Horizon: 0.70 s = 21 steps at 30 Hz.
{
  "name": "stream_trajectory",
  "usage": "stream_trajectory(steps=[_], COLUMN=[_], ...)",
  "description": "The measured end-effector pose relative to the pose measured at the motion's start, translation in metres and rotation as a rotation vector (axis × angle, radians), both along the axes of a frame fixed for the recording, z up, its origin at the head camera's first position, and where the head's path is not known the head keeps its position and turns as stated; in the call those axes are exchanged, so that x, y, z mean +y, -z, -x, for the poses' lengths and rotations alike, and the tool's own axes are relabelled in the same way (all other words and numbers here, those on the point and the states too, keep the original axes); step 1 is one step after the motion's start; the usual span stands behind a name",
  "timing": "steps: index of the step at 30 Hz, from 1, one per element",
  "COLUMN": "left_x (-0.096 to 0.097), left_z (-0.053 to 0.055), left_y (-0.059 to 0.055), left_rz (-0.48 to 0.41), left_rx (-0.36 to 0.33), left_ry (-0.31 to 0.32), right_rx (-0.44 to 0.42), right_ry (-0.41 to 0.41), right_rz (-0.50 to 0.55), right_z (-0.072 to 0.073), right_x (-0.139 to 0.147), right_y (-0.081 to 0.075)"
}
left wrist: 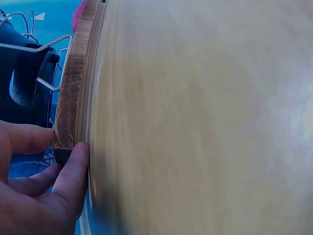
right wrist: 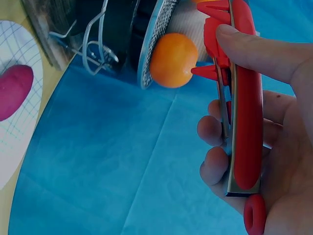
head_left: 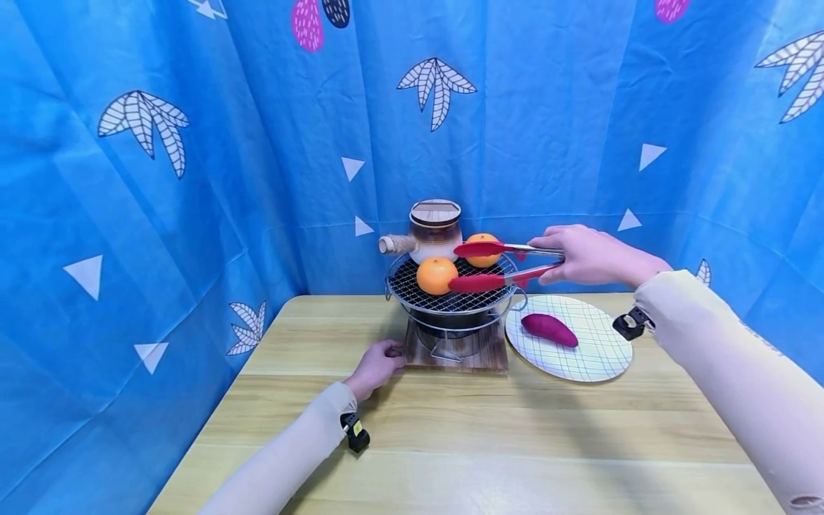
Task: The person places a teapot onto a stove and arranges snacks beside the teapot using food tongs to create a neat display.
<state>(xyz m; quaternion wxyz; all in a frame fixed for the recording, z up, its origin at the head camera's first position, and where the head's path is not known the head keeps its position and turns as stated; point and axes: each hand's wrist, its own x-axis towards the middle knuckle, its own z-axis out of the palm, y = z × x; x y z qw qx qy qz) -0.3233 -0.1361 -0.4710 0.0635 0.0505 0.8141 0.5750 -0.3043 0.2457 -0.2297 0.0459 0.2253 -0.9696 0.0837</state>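
My right hand (head_left: pixel 589 254) grips red-tipped tongs (head_left: pixel 479 283) over a round wire grill (head_left: pixel 444 303). The tongs' arms are spread apart. Their upper tip overlaps the rear orange (head_left: pixel 483 262) in the head view, while the lower tip comes right up to the front orange (head_left: pixel 434 276). Both oranges sit on the grill mesh. In the right wrist view, the tongs' red handle (right wrist: pixel 248 127) lies across the palm. Low on the left, my left hand (head_left: pixel 376 368) pinches the corner of a dark wooden board (left wrist: pixel 71 105) under the stove, thumb above and fingers at the edge below.
A brown-and-white pot (head_left: pixel 425 250) with a wooden lid and side handle stands at the grill's back. To the right, a checked plate (head_left: pixel 599 361) holds a purple sweet potato (head_left: pixel 549 330). A blue patterned curtain (head_left: pixel 547 143) hangs behind the wooden table (head_left: pixel 450 436).
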Motion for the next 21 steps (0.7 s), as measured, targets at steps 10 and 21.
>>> stream_trajectory(steps=[10, 21], left_x=[0.001, 0.001], left_z=[-0.004, -0.003], left_y=[-0.004, -0.003], left_rz=[0.022, 0.031], left_rx=[-0.009, -0.006], left_ry=[-0.006, -0.014], right_rx=[0.047, 0.034], right_ry=[0.002, 0.057], right_rz=[0.021, 0.023], right_z=[-0.010, -0.017], right_x=[0.030, 0.061], right_y=[0.002, 0.008])
